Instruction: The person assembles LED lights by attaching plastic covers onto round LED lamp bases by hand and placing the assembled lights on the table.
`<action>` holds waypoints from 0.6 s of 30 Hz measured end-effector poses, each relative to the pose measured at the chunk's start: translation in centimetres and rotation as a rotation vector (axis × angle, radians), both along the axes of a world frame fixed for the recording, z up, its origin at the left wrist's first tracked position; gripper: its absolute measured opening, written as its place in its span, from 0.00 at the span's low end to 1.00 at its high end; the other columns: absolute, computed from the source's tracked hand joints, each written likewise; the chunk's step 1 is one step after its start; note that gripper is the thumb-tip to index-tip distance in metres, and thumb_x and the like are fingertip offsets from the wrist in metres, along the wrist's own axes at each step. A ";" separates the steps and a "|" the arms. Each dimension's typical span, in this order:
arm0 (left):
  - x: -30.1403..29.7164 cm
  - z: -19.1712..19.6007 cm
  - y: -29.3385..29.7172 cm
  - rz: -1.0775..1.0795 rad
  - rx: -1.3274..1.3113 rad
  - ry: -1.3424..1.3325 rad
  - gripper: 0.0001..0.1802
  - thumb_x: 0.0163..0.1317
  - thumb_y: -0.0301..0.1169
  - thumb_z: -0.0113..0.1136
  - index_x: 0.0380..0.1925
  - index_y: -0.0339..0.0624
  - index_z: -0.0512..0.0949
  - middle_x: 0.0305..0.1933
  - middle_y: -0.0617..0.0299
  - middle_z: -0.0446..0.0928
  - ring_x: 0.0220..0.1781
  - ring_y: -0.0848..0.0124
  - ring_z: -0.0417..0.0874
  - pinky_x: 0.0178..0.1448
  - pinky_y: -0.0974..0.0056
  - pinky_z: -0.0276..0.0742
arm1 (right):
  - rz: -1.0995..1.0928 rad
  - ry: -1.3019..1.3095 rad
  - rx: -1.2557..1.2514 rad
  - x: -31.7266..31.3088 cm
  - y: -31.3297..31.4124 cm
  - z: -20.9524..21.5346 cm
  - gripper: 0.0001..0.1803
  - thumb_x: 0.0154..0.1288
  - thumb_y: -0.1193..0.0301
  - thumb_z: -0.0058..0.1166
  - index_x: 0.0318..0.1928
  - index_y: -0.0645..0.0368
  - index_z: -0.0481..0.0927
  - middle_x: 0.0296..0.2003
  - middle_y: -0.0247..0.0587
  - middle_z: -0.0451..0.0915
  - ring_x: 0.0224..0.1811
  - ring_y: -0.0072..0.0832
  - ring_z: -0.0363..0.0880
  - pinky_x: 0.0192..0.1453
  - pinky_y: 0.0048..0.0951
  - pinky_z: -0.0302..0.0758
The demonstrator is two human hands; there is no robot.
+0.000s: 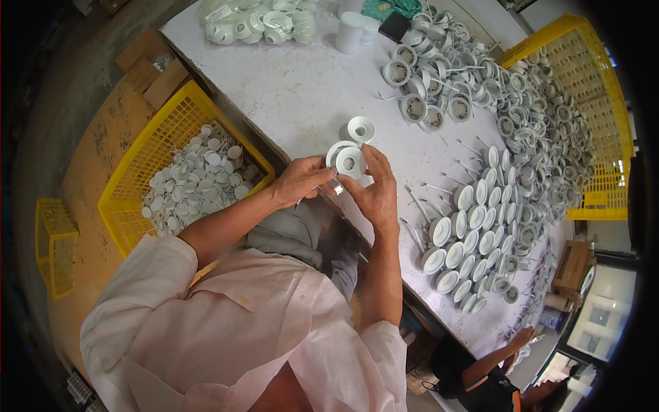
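Over the table's near edge, my left hand (302, 180) and my right hand (376, 189) hold a white round lamp housing between them. A smaller white ring (351, 163) sits against the housing's wider rim (334, 150), with a greyish centre showing through it. My left fingers and thumb pinch the near left side. The right thumb and fingers curve round the ring's right side. Just below the ring, a small shiny metal piece (337, 187) shows between my hands; which hand grips it I cannot tell. Beyond them, a loose white ring (361, 129) lies on the table.
Many lamp housings (432, 82) are heaped at the far right, before a yellow crate (604, 137). Rows of white lamp discs (473, 220) with wires lie nearer. Left stands a yellow basket (130, 199) of small white discs. A bag of white parts (264, 20) lies far off. A co-worker's arm (498, 357) reaches in.
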State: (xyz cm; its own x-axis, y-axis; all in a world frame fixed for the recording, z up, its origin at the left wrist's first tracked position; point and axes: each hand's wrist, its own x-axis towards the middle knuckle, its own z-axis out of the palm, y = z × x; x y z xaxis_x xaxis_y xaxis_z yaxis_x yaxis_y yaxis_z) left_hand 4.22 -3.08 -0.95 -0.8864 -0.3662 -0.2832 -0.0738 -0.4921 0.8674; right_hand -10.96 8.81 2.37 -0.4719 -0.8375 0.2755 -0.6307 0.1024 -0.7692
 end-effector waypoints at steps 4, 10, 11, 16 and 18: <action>0.2 -0.1 0.2 -0.010 -0.019 0.002 0.19 0.70 0.38 0.54 0.51 0.34 0.72 0.44 0.58 0.78 0.35 0.74 0.84 0.22 0.77 0.63 | 0.075 -0.110 0.025 0.2 0.1 0.0 0.41 0.46 0.67 0.73 0.63 0.63 0.70 0.59 0.53 0.71 0.59 0.43 0.73 0.57 0.37 0.75; 0.3 0.3 0.8 0.016 -0.084 -0.067 0.20 0.68 0.40 0.56 0.50 0.34 0.74 0.37 0.61 0.79 0.34 0.76 0.83 0.22 0.78 0.61 | 0.093 -0.344 -0.046 1.1 0.7 -0.5 0.38 0.53 0.70 0.69 0.64 0.62 0.68 0.61 0.52 0.70 0.58 0.37 0.74 0.50 0.32 0.77; 0.1 0.5 0.9 0.026 -0.126 -0.060 0.20 0.68 0.40 0.56 0.49 0.34 0.74 0.37 0.60 0.80 0.34 0.76 0.83 0.24 0.77 0.63 | 0.053 -0.496 -0.132 1.0 0.9 -1.0 0.34 0.56 0.71 0.66 0.64 0.63 0.69 0.60 0.52 0.71 0.55 0.34 0.77 0.47 0.30 0.78; -0.2 1.1 1.2 0.040 -0.287 -0.092 0.22 0.65 0.40 0.58 0.49 0.31 0.75 0.40 0.55 0.82 0.34 0.73 0.84 0.36 0.71 0.77 | -0.132 -0.608 -0.046 0.3 1.3 -2.3 0.21 0.64 0.73 0.59 0.56 0.65 0.76 0.40 0.44 0.82 0.34 0.21 0.79 0.36 0.23 0.77; -0.6 0.7 1.3 0.045 -0.464 -0.127 0.18 0.67 0.36 0.55 0.47 0.29 0.75 0.38 0.55 0.83 0.36 0.73 0.85 0.38 0.70 0.77 | -0.134 -0.633 -0.041 0.4 1.1 -2.5 0.17 0.65 0.72 0.58 0.53 0.66 0.79 0.32 0.41 0.83 0.27 0.18 0.78 0.33 0.21 0.75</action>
